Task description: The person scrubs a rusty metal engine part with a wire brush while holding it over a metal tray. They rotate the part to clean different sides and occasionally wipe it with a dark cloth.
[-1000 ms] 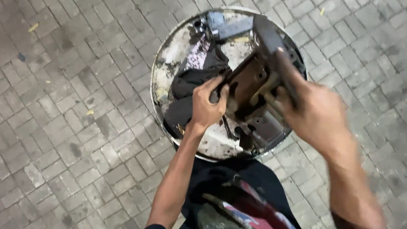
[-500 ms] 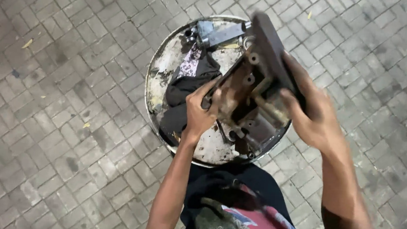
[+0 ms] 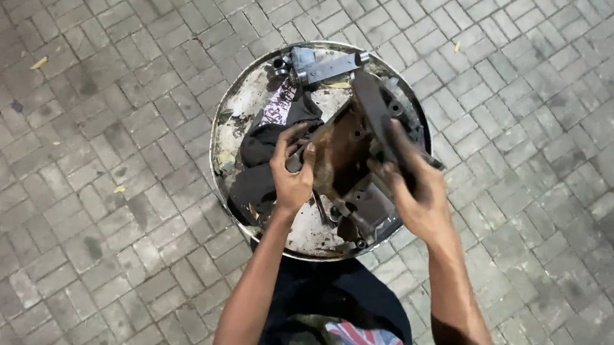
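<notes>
A rusty brown metal bracket (image 3: 349, 150) with bolt holes rests over a round, paint-stained drum top (image 3: 242, 111). My left hand (image 3: 291, 172) grips its left edge. My right hand (image 3: 413, 189) holds its right side, fingers over the dark upper plate. A dark cloth (image 3: 264, 154) lies under and left of the bracket.
A grey metal part (image 3: 322, 64) lies at the far rim of the drum top. Another dark metal piece (image 3: 372, 206) sits below the bracket. Grey brick paving (image 3: 84, 175) surrounds the drum. My dark clothing with a red and blue print (image 3: 352, 332) is at the bottom.
The bracket, tipped up on edge earlier, has come down lower onto the drum top. Both hands stayed on it, and the right hand moved down and in.
</notes>
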